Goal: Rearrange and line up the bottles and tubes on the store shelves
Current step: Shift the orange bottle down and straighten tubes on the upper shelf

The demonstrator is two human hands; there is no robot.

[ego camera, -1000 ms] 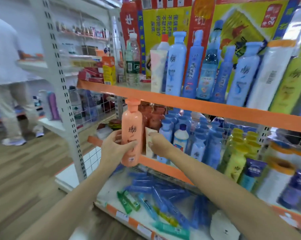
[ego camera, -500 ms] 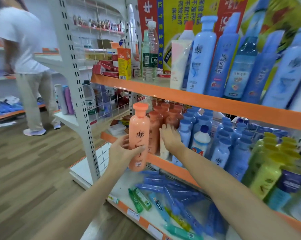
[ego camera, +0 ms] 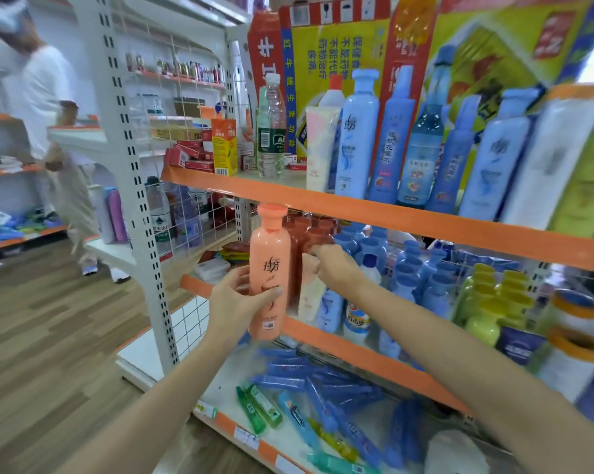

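Observation:
My left hand grips an orange bottle upright, just in front of the middle shelf's orange edge. My right hand reaches into that shelf and pinches the top of a cream-coloured tube standing beside a cluster of darker orange bottles. Blue bottles crowd the shelf to the right, then yellow-green bottles. The top shelf holds a row of tall blue bottles and another cream tube. Blue and green tubes lie loose on the bottom shelf.
A white perforated upright stands at the shelf's left end, with wire mesh behind it. A clear water bottle and small boxes sit at the top shelf's left. A person in white stands on the wood floor at far left.
My right hand has closed its fingers on the top of the cream tube. My left hand keeps the orange bottle in about the same place. The view has shifted slightly.

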